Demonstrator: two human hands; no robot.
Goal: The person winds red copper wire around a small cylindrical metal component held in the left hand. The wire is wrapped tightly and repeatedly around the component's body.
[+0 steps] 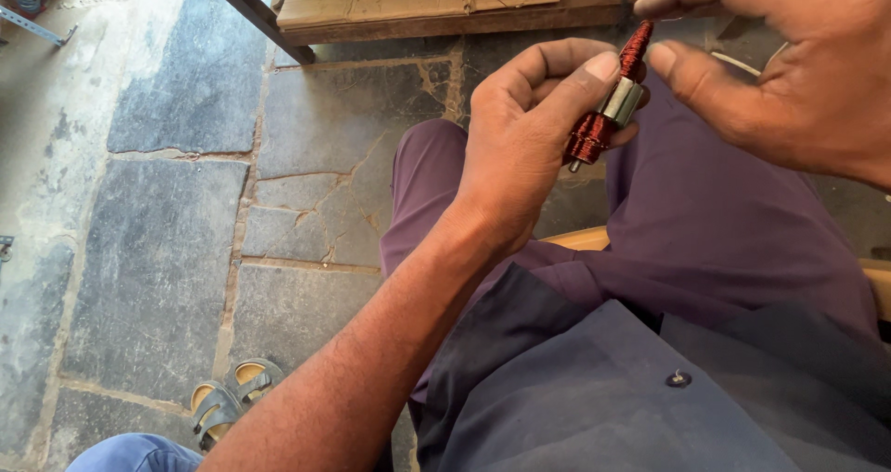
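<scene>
Seated worker, viewed from above. Near: dark blue shirt (594,388) and purple trousers (724,221). The left hand (529,138) closes around a small motor armature wound with red copper wire and banded by a grey metal core (613,110), held tilted above the lap. The right hand (789,73) is loosely open, thumb and forefinger pinching near the armature's upper winding. A steady left grip and light fingertip contact seem advisable. Beyond: cracked stone floor (167,249), sandalled foot (227,398), wooden surface (445,8).
</scene>
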